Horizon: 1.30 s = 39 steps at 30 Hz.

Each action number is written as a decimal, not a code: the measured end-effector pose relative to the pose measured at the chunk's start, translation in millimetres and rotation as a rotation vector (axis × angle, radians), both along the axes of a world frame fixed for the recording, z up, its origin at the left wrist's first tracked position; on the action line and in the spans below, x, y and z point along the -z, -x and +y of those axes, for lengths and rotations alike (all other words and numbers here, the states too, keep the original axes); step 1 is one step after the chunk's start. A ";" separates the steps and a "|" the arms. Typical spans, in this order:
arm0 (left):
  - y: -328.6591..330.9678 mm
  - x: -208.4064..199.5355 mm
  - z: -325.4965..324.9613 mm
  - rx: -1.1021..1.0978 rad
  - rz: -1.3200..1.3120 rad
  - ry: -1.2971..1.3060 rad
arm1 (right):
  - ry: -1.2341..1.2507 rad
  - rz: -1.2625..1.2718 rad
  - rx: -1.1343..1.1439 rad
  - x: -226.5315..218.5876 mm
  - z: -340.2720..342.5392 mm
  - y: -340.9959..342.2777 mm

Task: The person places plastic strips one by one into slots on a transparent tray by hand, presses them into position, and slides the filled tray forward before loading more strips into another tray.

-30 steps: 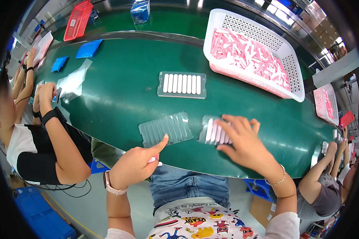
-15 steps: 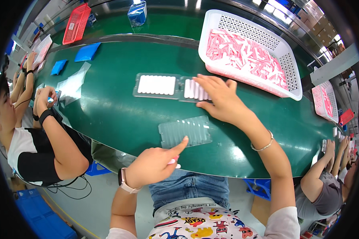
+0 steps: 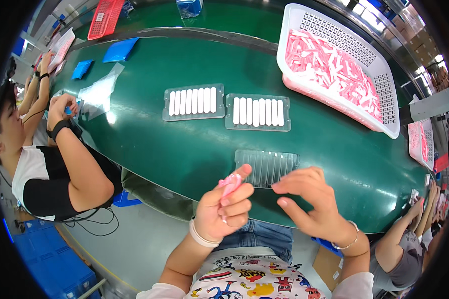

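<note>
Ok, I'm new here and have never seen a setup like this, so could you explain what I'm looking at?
There's no machine: these are a person's bare hands, seen from above through a wide fisheye camera worn on their head, which makes straight edges bend. The left hand holds small pink pieces in its fingers. The right hand, apparently holding nothing, is near an empty clear tray. Farther away on the green table lie two more clear trays with rows of white sticks, and a white basket full of pink and white pieces.
</note>
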<state>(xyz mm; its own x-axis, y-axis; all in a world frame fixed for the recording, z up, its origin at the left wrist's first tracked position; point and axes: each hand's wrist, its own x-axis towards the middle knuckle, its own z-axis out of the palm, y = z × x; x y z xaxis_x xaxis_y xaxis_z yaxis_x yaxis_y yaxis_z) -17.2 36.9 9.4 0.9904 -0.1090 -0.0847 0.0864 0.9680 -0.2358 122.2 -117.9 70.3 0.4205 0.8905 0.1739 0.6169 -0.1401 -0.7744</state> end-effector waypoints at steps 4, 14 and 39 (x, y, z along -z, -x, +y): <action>-8.2 1.0 -16.8 0.025 -0.118 0.264 | -0.088 0.017 0.056 -0.5 -3.4 5.3; -15.8 -14.8 -34.1 0.085 0.218 -0.388 | -0.108 0.075 0.093 10.8 4.8 15.1; 1.9 -13.5 -23.7 0.187 0.388 -0.919 | 0.187 0.089 0.123 31.5 9.8 -50.0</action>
